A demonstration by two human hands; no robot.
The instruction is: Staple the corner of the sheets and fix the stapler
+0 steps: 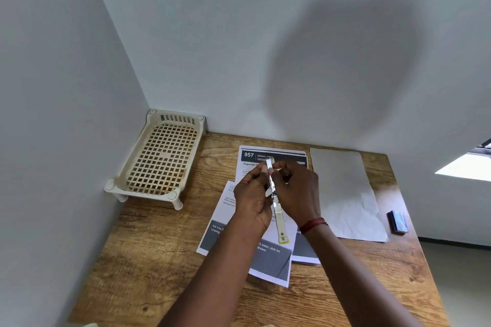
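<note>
Wood-grain brown tabletop (164, 255) fills a corner between two pale grey walls, and every place below is given from the printed white-and-grey paper sheets (268, 260) lying overlapped at its middle. Left of the sheets and further back, tight in the corner, stands a cream plastic lattice tray on short legs (159, 159). Right of the sheets, touching their edge, lies a plain grey-white sheet of paper (345, 194), slightly creased. Beyond that, well to the right of the sheets near the tabletop's edge, sits a small dark blue box (397, 221).

Directly above the sheets, a person holds a slim silver metal stapler with a yellow-green end (279, 216), swung open lengthwise and pointing away from the body. The left hand (252, 199) has its fingers curled round the stapler's middle and far part, thumb and fingertips pinching near the top. The right hand (297, 191), a red thread band at its wrist, curls in from the other side, its fingertips pinching at the same far end. What the fingertips work on there is too small to tell.

Judged from this grip, the step goes best with the left hand keeping the body steady while the right does the fine work, both kept low over the sheets so anything dropped lands in view.
</note>
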